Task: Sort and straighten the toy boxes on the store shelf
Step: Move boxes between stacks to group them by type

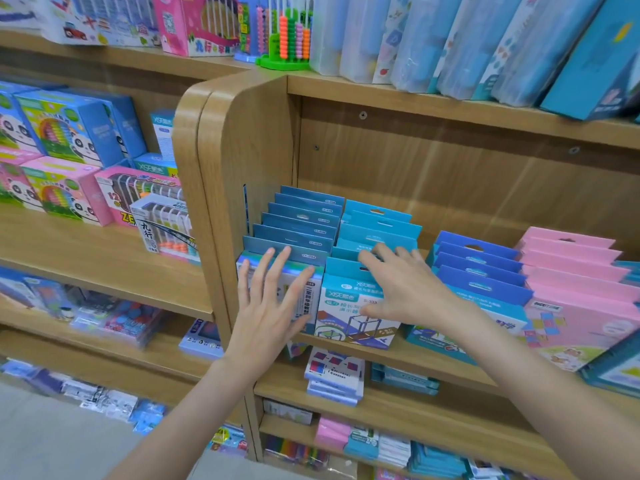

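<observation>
On the middle wooden shelf [408, 358] stand rows of flat toy boxes with hang tabs. The leftmost row of dark blue boxes [298, 223] sits against the shelf's side wall. My left hand [273, 299], fingers spread, lies flat on the front box of that row. Beside it is a row of teal boxes [377, 226]; my right hand [405, 285] rests open across the top and face of its front box [346, 317]. Further right are a blue row [478, 268] and a pink row [575, 271].
The upper shelf carries tall blue packs [485, 43] and a bead abacus [287, 39]. A neighbouring shelf unit on the left holds panda boxes [65, 133] and abacus boxes [166, 220]. Lower shelves hold stacked small boxes [336, 375]. Bare shelf back [450, 174] shows behind the rows.
</observation>
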`<state>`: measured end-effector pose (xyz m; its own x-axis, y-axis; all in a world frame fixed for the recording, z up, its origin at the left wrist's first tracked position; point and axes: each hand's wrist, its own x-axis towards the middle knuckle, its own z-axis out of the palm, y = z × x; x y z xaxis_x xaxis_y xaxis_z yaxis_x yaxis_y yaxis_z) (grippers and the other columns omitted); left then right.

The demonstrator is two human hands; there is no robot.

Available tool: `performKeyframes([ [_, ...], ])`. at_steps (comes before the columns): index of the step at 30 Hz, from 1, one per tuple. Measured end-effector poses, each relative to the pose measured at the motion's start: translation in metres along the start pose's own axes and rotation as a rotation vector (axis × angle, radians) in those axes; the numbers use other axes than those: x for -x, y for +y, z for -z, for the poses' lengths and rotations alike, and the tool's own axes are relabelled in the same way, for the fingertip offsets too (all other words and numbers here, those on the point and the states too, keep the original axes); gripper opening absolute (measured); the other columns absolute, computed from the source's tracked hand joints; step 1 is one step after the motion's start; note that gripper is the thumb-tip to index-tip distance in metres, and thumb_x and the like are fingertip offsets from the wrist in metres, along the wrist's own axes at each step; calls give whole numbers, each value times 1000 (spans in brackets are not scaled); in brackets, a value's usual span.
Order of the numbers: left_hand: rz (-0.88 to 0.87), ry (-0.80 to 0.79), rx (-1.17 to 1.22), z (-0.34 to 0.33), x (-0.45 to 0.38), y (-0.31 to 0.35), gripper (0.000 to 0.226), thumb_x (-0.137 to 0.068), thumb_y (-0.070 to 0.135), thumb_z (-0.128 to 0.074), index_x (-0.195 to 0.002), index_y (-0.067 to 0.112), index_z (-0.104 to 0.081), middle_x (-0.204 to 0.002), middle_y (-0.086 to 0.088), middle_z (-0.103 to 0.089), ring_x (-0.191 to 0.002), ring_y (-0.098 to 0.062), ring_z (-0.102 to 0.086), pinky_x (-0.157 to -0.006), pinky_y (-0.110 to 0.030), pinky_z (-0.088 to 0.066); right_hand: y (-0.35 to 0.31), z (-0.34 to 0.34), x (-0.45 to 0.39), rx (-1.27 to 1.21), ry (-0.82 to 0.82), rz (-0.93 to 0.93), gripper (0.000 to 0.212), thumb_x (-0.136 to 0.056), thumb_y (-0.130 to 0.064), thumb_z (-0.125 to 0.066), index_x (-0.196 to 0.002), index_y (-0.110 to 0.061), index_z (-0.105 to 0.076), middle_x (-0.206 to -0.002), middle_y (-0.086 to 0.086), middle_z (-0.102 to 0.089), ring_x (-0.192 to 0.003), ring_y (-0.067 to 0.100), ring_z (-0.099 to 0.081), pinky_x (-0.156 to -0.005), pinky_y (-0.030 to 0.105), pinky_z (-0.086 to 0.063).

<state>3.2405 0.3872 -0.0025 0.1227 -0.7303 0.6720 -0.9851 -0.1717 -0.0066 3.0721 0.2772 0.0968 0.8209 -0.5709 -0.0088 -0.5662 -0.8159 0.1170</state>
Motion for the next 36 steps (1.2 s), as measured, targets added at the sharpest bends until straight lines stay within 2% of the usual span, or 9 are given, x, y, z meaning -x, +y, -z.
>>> performKeyframes([
  [5, -13, 18, 40, 0, 2, -1, 93, -61, 39, -82, -136, 19, -32, -144, -17, -22, -137, -34, -16, -110, -53, -3, -7, -5, 1, 9, 40, -36, 69, -79, -51, -58, -130, -19, -25, -139, 7, -30, -123, 29, -33, -105, 45, -24],
  [12, -93, -26, 3, 7, -17, 8, 80, -79, 63, -51, -141, 21, -26, -149, -17, -16, -141, -31, -4, -111, -54, -2, 15, -3, 20, -177, 90, -7, 65, -78, -60, -53, -131, -27, -35, -147, -2, -21, -136, 18, -15, -113, 40, -12],
  [14, -148, -38, -18, 7, -24, 15, 79, -78, 64, -50, -141, 20, -28, -150, -17, -15, -140, -33, -7, -111, -56, -3, 27, 4, 17, -297, 128, 14, 53, -80, -55, -54, -123, -25, -45, -145, -1, -28, -135, 18, -21, -113, 38, -15],
  [17, -152, -50, -18, 2, -28, 21, 86, -70, 64, -62, -138, 20, -32, -149, -15, -17, -139, -33, -11, -110, -56, -3, 54, 22, -7, -478, 275, -40, 44, -85, -41, -57, -121, -17, -49, -135, 5, -42, -127, 19, -36, -99, 21, -23],
  [19, -144, -53, -10, -1, -28, 20, 87, -67, 64, -63, -137, 20, -33, -148, -14, -20, -138, -33, -14, -110, -56, -4, 75, 30, -34, -516, 171, -84, 59, -82, -40, -61, -131, -16, -38, -139, 6, -40, -128, 19, -37, -99, 22, -26],
  [23, -160, -55, -16, -1, -27, 19, 92, -62, 63, -68, -136, 19, -34, -145, -12, -26, -136, -32, -20, -108, -57, -5, 99, 34, -80, -586, -315, -124, 81, -77, -39, -68, -141, -23, -21, -148, 0, -29, -132, 19, -34, -110, 37, -31],
  [27, -158, -50, -19, -1, -27, 20, 93, -61, 60, -71, -135, 19, -34, -143, -11, -28, -135, -32, -21, -108, -57, -5, 105, 33, -97, -669, -606, -165, 72, -80, -18, -70, -136, -30, -27, -130, -4, -48, -108, 16, -57, -88, 39, -54],
  [32, -159, -54, -32, -2, -27, 19, 90, -65, 62, -67, -136, 19, -33, -143, -11, -28, -135, -32, -22, -106, -59, -11, 109, 38, -104, -718, -749, -136, 57, -82, -9, -65, -121, -38, -35, -119, -5, -55, -103, 18, -63, -79, 38, -57],
  [36, -164, -53, -42, -4, -28, 18, 91, -63, 62, -68, -135, 20, -33, -143, -11, -28, -134, -31, -22, -107, -56, -8, 113, 36, -102, -773, -773, -104, 61, -82, -3, -63, -127, -35, -37, -120, -1, -58, -102, 19, -65, -77, 37, -58],
])
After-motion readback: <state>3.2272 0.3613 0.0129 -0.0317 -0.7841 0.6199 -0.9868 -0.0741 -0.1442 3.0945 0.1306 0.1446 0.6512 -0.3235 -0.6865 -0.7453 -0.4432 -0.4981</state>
